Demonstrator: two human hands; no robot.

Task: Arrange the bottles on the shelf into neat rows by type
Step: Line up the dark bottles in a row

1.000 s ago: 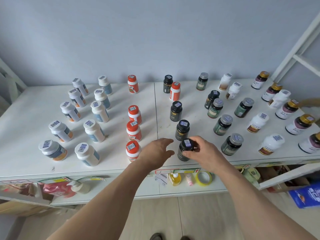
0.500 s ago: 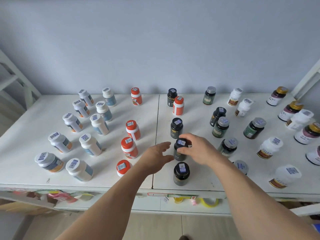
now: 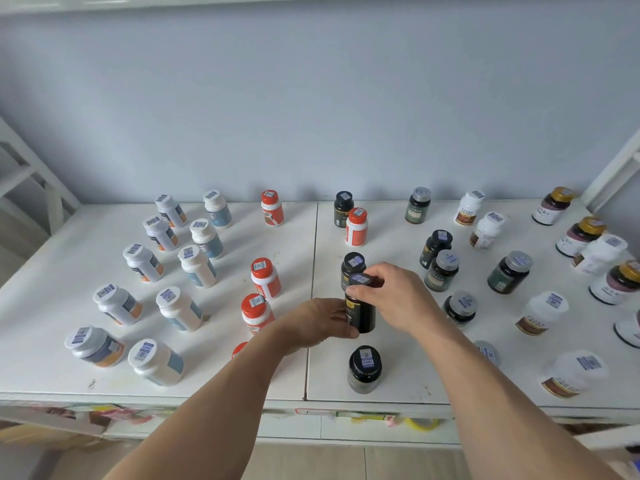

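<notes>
On the left part of the white shelf (image 3: pixel 69 362) stand two rows of white-capped bottles (image 3: pixel 195 265), upright and apart from each other, running from the front edge back toward the wall. Just right of them a line of orange-capped bottles (image 3: pixel 265 277) follows the same direction, its nearest one partly hidden behind the left forearm. The left hand (image 3: pixel 317 322) holds the side of a black bottle (image 3: pixel 360 308) near the shelf's middle seam, its fingers curled against the bottle's body. The right hand (image 3: pixel 398 297) grips the same bottle from above, fingers clamped round its cap. Whether the bottle's base touches the shelf I cannot tell. Another black-capped bottle (image 3: pixel 353 268) stands just behind it, and one more (image 3: pixel 363 368) stands in front, near the shelf edge. Farther right stand grey-capped dark green bottles (image 3: pixel 443 270), white bottles with brown labels (image 3: pixel 542 313) and gold-capped bottles (image 3: pixel 581 235).
</notes>
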